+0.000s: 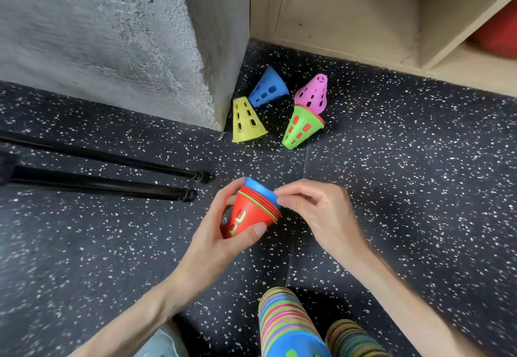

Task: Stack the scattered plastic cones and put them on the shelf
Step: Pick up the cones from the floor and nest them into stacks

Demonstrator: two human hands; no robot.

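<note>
Cones lay scattered on the speckled floor (391, 189) near the concrete pillar (126, 35): a yellow cone (247, 120) and a blue cone (268, 88) on their sides just beside the pillar's corner, and a pink cone (313, 94) touching a green cone (302, 127) with red showing through its holes. The left hand (221, 233) gripped a small red stack (249, 218) held above the floor, fingers and thumb curled round it. The right hand (316, 211) pinched the rim of a blue cone on that stack's wide end. Two tall striped stacks (288, 326) stood at the bottom edge. The wooden shelf (349, 15) stood beyond, and two black tripod legs (98, 172) lay at the left.
</note>
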